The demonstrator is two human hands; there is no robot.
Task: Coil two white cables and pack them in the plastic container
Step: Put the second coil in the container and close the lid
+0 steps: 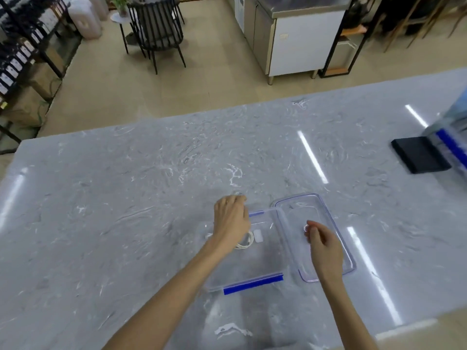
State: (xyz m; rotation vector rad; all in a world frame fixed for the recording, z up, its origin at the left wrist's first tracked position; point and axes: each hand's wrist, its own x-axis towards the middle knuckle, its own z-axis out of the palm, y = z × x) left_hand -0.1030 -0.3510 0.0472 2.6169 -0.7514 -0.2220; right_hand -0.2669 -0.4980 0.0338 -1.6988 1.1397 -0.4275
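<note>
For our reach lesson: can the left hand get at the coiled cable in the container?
Probably yes: the lid lies off beside the container, and the left hand hovers right over the coiled cable.

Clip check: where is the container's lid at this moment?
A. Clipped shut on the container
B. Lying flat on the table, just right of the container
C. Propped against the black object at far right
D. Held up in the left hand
B: the clear lid lies flat on the table beside the open plastic container, on its right, under the right hand.
</note>
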